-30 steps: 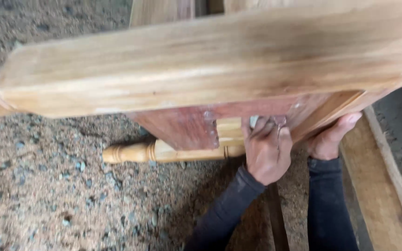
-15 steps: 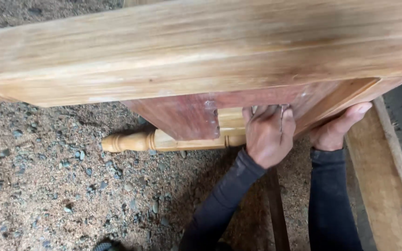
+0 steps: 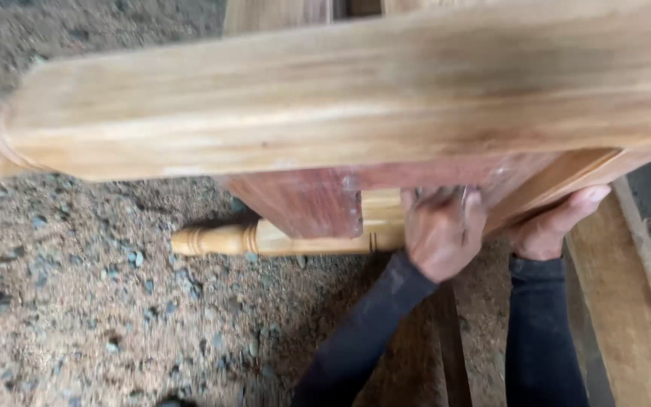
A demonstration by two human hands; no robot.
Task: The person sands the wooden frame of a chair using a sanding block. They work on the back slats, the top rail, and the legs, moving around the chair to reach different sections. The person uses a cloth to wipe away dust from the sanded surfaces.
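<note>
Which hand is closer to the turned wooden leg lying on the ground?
Left. The left hand sits right at the inner end of the turned wooden leg, up under the reddish panel. The right hand is farther off, gripping the frame edge.

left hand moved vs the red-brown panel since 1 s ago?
No. The left hand still presses just right of the red-brown panel; both shift together, so it's the camera moving.

At nine o'clock we see grey gravel ground strewn with sawdust (image 3: 77, 301); at four o'clock, a pale flat wooden plank (image 3: 623, 316) lying lengthwise.
</note>
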